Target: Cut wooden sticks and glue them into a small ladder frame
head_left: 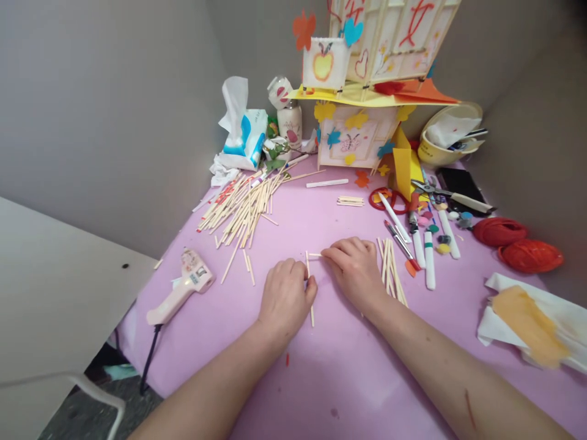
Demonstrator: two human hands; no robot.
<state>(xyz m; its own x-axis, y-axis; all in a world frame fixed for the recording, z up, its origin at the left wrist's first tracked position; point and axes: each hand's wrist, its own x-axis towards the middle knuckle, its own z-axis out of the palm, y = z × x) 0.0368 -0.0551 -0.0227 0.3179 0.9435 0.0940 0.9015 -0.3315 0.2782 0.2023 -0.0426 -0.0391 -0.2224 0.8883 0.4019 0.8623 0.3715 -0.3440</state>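
Between my hands a thin wooden stick [312,308] lies lengthwise on the purple table cover [339,379]. My left hand [287,293] rests over it from the left, thumb and fingers closed on its upper part. A short wooden stick [315,255] runs sideways from near the top of the long one, forming a corner. Its right end is pinched in the fingertips of my right hand [351,266]. Whether the two sticks are joined cannot be made out. Beside my right hand lies a small bundle of wooden sticks [389,269].
A pink glue gun [183,287] with a black cord lies at left. Behind it is a heap of wooden sticks [247,208]. Right are white markers [429,260], red scissors [389,198], pliers [454,195] and red yarn [529,255]. A decorated paper-and-stick house [358,137] stands at the back.
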